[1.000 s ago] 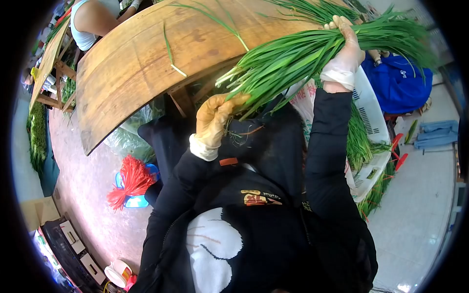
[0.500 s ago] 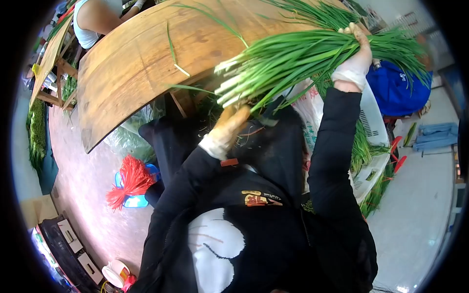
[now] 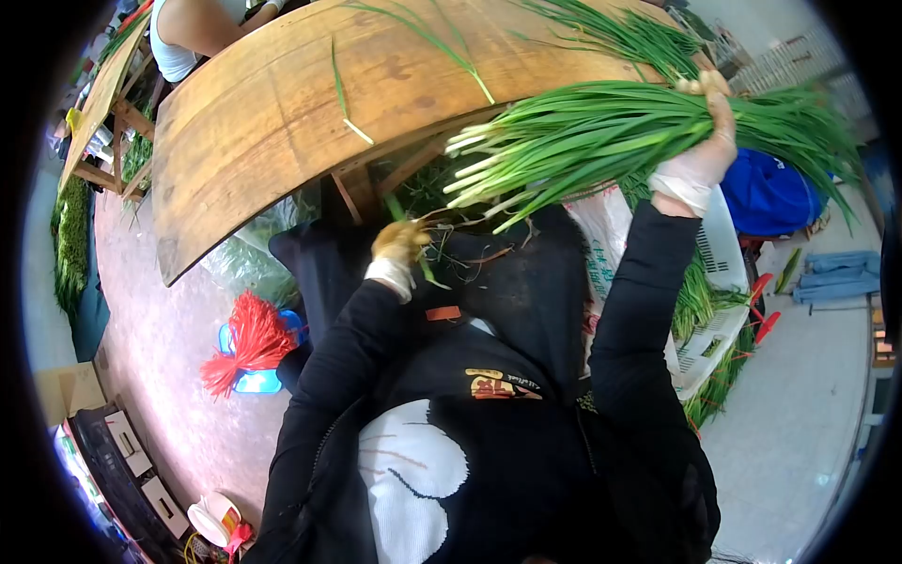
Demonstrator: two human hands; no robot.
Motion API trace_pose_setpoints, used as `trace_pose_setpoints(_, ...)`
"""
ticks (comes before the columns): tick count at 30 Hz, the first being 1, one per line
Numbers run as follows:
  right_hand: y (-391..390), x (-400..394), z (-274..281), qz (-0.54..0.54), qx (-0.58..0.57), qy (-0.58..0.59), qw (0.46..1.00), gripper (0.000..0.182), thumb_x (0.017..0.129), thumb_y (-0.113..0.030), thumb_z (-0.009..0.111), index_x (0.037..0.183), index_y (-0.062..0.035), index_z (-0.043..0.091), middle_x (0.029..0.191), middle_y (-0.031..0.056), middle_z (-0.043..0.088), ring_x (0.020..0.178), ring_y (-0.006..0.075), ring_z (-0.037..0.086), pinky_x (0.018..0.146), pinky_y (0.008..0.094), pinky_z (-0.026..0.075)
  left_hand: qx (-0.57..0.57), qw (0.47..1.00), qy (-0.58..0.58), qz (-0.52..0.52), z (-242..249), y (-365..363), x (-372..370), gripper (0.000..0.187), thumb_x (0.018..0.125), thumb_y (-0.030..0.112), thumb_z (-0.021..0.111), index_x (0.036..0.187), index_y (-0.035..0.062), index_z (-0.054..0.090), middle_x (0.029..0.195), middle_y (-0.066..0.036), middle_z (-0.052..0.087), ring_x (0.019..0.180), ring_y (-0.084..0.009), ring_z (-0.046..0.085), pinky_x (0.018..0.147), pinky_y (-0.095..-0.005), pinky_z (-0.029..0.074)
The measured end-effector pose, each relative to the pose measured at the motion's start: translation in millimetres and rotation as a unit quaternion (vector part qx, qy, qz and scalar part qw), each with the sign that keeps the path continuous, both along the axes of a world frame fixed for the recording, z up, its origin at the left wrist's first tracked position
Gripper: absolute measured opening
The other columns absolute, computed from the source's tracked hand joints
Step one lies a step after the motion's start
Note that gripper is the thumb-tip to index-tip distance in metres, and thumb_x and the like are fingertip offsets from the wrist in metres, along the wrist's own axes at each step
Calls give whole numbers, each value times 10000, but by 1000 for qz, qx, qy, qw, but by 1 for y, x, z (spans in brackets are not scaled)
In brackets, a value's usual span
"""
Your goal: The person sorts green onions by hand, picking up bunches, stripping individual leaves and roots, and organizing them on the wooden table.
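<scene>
My right hand (image 3: 707, 146), gloved, is wrapped round the middle of a bunch of garlic chives (image 3: 583, 132). Their white stem ends point left over the table's front edge, and the green leaf tips trail off to the right. My left hand (image 3: 399, 248), in a stained glove, is closed below and left of the stem ends, apart from them. Thin chive scraps (image 3: 432, 274) stick out from its fingers. More dry strands (image 3: 484, 256) lie on the dark cloth over my lap.
A wooden table (image 3: 254, 122) curves ahead, with loose chive leaves and another chive pile (image 3: 620, 33). At right stand a white plastic basket (image 3: 723, 249) with chives and a blue bag (image 3: 770, 193). Red ties (image 3: 249, 343) sit low left. Another person (image 3: 193, 33) is far left.
My left hand has pulled away from the stem ends, down and left, with scraps in its fingers. The bunch in my right hand has shifted slightly right and down.
</scene>
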State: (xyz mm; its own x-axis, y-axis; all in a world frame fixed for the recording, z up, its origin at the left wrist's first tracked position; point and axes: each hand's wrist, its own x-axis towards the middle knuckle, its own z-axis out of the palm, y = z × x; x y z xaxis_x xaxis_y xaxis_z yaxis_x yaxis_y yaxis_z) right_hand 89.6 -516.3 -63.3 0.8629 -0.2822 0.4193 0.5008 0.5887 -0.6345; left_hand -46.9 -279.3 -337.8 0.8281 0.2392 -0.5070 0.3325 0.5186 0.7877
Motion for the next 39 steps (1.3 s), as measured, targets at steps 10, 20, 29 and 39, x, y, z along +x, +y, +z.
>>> trace_pose_setpoints(10,-69,27,-1,519,169,-340,766,131,813,-102,419,682,-103,413,626,-14,512,679,99,519,724,247,427,-354,920,-19,-170,57,-31,0,1001,622,659,557,1317,76,133,1331,-150,256,1172,-372,324,893,-558,297)
trace_pose_setpoints(20,-38,-34,12,692,72,-447,562,111,785,-115,479,722,-50,543,705,98,630,601,137,575,665,238,496,-421,868,-189,-183,59,-24,-9,236,850,234,490,839,11,566,434,44,370,363,-64,289,386,-211,251)
trace_pose_setpoints(29,-14,-81,36,732,5,-462,501,214,779,-59,454,811,99,596,731,204,572,588,206,560,610,292,488,192,970,-129,-68,-5,9,-16,708,753,343,632,1309,117,255,1279,-198,329,1096,-256,422,801,-346,422)
trace_pose_setpoints(39,-23,-89,42,709,-48,-486,508,328,839,-67,306,871,66,605,757,169,577,663,202,574,711,296,484,66,891,-267,-361,47,-48,2,347,844,324,508,1009,20,495,865,-48,586,614,-55,444,546,-193,378)
